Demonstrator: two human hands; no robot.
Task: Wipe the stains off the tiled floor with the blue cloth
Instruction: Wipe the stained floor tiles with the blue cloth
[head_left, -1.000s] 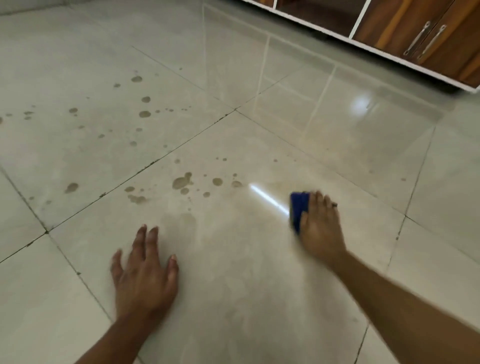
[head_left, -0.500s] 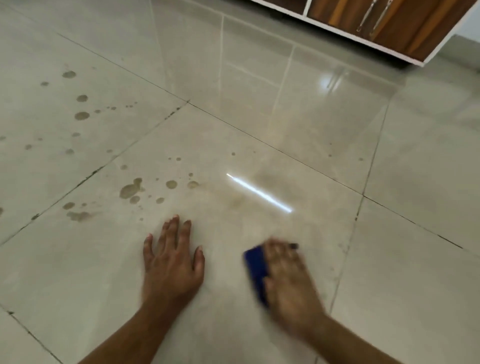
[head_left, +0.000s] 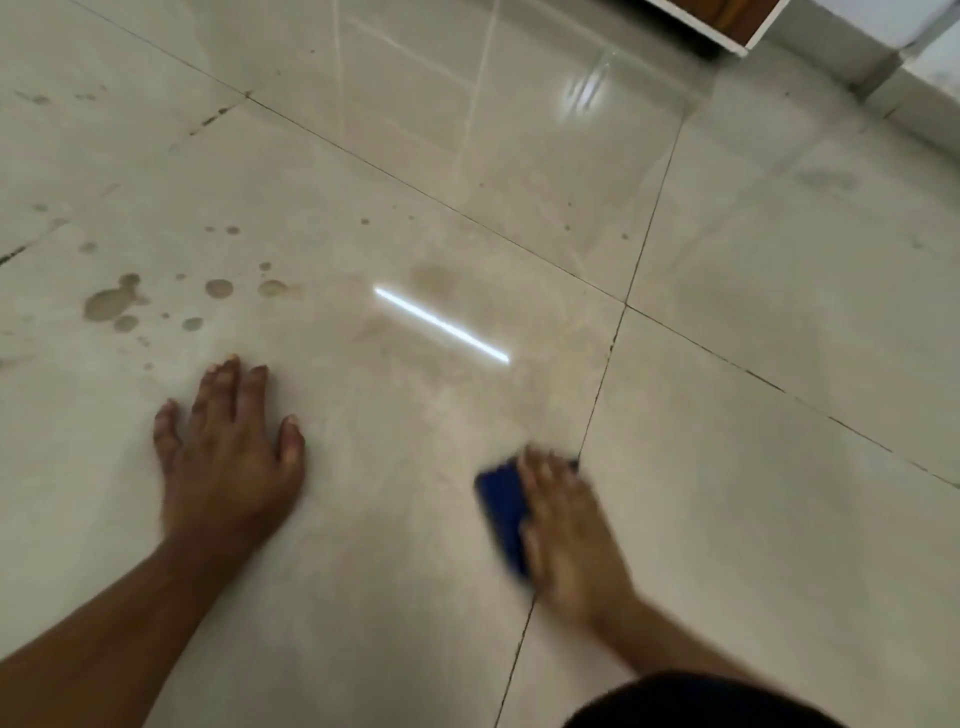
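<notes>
Tiled floor (head_left: 727, 415), blue cloth (head_left: 501, 499) under right hand (head_left: 569, 530)

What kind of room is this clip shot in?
Probably a kitchen or similar room at home: large glossy tiled floor with brown stains, a wood cabinet with white trim at the top edge, and a tiled wall base.

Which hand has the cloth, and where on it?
Right hand presses flat on the blue cloth, covering its right side. Left hand holds nothing, resting on the floor.
</notes>
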